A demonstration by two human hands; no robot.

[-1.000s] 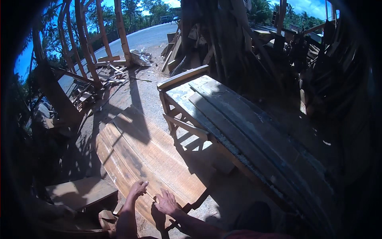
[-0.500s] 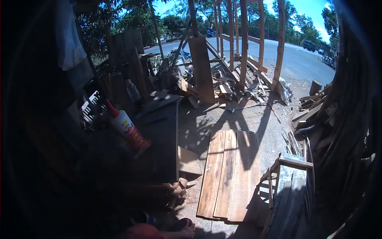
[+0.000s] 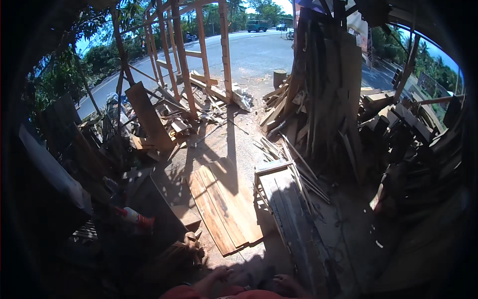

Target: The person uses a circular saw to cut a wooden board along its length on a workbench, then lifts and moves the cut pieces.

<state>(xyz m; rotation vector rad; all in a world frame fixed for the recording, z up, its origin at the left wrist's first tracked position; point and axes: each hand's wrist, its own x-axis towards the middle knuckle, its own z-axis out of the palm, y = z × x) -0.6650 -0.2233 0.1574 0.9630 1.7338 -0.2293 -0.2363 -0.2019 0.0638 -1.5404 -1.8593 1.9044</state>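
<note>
Boards (image 3: 226,209) lie side by side, just left of table (image 3: 274,168). Change: left hand (image 3: 221,272) and right hand (image 3: 284,280) now off boards, left of table's near end; boards unsupported by hands. Spread or pinching: cannot tell, shadowed.

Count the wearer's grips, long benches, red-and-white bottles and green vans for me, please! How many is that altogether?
Grips: 2, the left grip and the right grip
Long bench: 1
Red-and-white bottle: 1
Green van on the road: 1
Total: 5
</note>
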